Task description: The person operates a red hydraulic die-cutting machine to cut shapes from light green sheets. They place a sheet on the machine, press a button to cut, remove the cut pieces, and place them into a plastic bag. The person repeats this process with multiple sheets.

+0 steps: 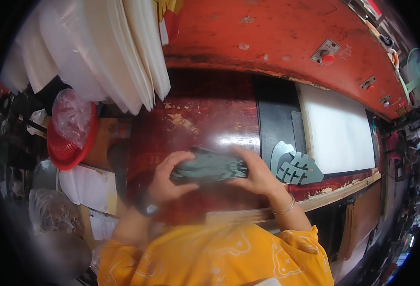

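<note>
The stack of grey-green pieces sits between the two hands, its left end in the grip of the left hand and its right end in the grip of the right hand, thumbs on the near side. It is over the red desk; whether it touches the surface, I cannot tell. Loose cut pieces lie just beyond the right wrist, near a white board.

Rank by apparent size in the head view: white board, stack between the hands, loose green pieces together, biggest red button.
1. White board
2. Held stack, perhaps enlarged by nearness
3. Loose green pieces
4. Biggest red button
</note>
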### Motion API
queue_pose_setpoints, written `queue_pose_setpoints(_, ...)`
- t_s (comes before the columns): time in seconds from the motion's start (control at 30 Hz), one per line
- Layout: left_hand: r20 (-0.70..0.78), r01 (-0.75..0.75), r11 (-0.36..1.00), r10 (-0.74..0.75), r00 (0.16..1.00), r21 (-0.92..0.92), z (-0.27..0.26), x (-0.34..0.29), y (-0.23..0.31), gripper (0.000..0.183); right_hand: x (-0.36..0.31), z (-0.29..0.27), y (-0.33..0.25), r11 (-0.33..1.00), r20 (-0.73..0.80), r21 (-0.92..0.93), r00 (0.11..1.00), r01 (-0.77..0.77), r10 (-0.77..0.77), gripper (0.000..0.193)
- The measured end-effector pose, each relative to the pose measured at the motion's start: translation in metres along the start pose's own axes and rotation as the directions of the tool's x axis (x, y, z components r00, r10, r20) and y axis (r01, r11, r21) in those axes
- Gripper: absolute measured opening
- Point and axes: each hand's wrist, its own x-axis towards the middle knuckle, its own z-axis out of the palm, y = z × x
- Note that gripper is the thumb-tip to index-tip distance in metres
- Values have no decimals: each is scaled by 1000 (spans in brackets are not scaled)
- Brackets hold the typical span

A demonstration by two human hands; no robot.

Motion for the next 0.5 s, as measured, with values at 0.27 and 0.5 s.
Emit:
queue_pose_setpoints(0.27, -302, 17, 1000, -22, 953, -20, 0, -6, -8, 90, -1, 16, 1, 989, -204, -31, 968, 142, -145, 81)
queue_pose_setpoints(0.5, -282, -37, 982, 88, 955, 184, -6, -9, -5, 84, 2, 19, -6, 989, -71, 148, 997, 23, -12, 79)
